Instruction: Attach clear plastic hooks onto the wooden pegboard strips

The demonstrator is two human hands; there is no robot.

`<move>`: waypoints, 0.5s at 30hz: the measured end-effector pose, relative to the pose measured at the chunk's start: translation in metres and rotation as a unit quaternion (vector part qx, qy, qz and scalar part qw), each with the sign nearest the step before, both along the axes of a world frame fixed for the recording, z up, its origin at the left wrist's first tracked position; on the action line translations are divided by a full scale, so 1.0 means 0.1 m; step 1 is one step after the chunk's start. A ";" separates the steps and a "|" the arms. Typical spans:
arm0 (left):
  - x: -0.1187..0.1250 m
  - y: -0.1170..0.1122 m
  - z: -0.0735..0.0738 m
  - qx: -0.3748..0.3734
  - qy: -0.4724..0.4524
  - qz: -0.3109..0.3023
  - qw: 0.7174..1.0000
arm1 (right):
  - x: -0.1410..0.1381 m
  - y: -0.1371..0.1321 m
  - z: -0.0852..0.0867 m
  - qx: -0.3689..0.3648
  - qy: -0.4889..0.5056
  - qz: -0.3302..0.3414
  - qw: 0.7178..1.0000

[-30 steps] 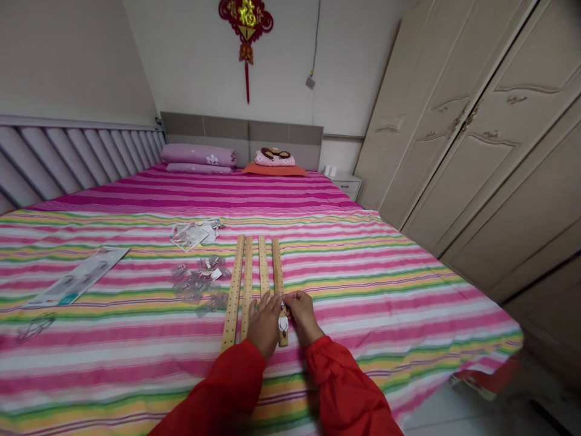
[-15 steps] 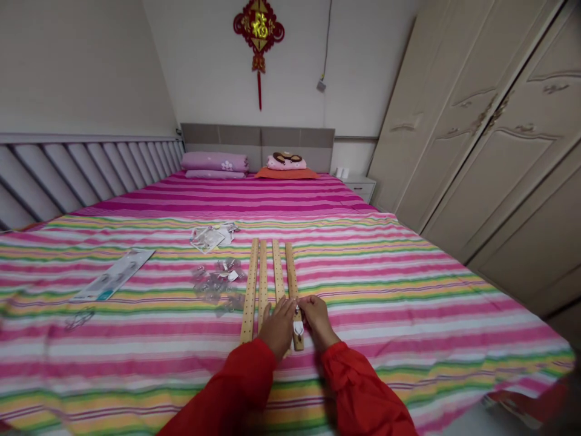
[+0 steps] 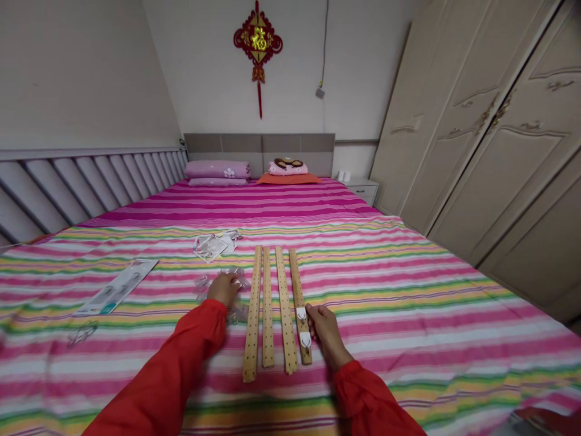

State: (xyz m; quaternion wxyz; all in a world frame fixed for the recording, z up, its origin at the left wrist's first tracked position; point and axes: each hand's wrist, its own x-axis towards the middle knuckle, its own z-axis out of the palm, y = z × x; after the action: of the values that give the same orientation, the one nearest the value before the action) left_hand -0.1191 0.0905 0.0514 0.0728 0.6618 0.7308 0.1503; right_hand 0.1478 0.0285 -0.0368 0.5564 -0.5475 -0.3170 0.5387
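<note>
Several perforated wooden strips lie side by side on the bed. On the near end of the rightmost wooden strip are two white hooks, an upper hook and a lower hook. My right hand rests at that strip's right edge, fingers curled and fingertips against it beside the upper hook. To the left, my left hand is over a pile of small clear plastic bags, fingers bent together among them. What its fingertips pinch is too small to tell.
Behind the bags lie white cards with clear packaging. A long blister pack and a small clear piece are on the striped sheet at left. Pillows, a headboard and a wardrobe stand beyond.
My left hand has moved from the rightmost strip leftward to the plastic bags. My right hand stays at the strip, slightly lower, and the upper white hook now shows fully.
</note>
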 end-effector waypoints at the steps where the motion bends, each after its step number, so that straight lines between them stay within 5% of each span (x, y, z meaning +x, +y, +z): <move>1: -0.02 0.04 -0.01 -0.012 0.017 0.005 1.000 | 0.00 0.00 0.00 -0.001 0.002 0.002 1.000; 8: -0.03 0.12 -0.10 -0.015 0.061 0.004 0.998 | 0.04 0.01 -0.01 -0.008 0.003 0.017 1.000; 15: -0.18 0.06 -0.07 0.016 0.000 0.033 0.999 | 0.04 0.01 -0.02 -0.009 0.011 0.016 1.000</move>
State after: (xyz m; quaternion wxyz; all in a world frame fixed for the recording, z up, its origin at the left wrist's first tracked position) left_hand -0.1367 0.0960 0.0443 0.0572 0.6385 0.7498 0.1641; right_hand 0.1516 0.0299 -0.0388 0.5462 -0.5409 -0.3151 0.5565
